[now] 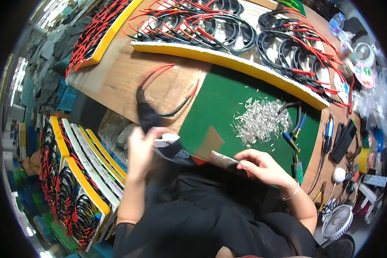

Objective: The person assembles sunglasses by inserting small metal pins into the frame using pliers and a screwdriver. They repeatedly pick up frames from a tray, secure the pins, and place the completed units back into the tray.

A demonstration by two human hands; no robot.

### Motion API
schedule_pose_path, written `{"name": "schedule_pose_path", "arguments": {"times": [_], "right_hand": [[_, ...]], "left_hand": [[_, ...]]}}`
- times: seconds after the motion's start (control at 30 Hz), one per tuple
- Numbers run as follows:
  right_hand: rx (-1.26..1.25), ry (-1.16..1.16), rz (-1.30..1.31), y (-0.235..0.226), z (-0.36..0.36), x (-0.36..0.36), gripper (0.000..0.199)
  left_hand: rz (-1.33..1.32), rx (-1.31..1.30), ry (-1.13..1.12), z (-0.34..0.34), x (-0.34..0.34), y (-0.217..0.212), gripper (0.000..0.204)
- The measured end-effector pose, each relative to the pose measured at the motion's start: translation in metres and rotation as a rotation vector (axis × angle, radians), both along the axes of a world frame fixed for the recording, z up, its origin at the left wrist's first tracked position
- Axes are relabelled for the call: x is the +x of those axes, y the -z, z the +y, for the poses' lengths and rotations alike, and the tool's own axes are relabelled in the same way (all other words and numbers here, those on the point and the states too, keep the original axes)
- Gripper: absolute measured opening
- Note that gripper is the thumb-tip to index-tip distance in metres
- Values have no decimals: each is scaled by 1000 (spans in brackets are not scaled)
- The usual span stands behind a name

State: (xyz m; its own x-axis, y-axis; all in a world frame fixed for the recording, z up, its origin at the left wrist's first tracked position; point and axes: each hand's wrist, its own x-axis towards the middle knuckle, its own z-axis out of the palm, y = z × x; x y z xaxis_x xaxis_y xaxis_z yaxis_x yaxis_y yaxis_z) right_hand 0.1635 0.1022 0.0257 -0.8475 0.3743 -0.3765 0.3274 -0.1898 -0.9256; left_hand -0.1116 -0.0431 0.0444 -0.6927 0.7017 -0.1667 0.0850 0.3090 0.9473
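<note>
Wooden counter (112, 88) up top, right fingers (247, 155) pinching a flat grey-brown strip (222, 159), long axis toward left fingers (156, 132) whose grip's too blurry to call.

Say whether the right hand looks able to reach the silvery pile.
Probably yes: mostly green mat separates the right hand from the pile, though its fingers seem to hold a brownish piece.

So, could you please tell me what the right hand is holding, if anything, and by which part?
The right hand seems to pinch a flat brownish piece by its right end.
</note>
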Motion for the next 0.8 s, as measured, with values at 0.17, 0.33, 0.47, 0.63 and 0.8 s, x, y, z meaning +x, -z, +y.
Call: {"name": "schedule_pose_path", "arguments": {"times": [0.17, 0.33, 0.47, 0.63, 0.8], "right_hand": [[-118, 38, -113, 6, 4, -8, 25], [137, -62, -131, 0, -4, -22, 22], [804, -102, -1, 0, 7, -39, 23], [1172, -107, 235, -29, 0, -172, 30], [1449, -94, 188, 47, -9, -241, 28]], "left_hand": [[211, -82, -177, -17, -90, 40, 27], [239, -209, -86, 36, -109, 49, 41], [-26, -128, -38, 44, -95, 46, 51], [-301, 51, -17, 31, -91, 51, 46], [-337, 114, -134, 19, -82, 52, 50]]}}
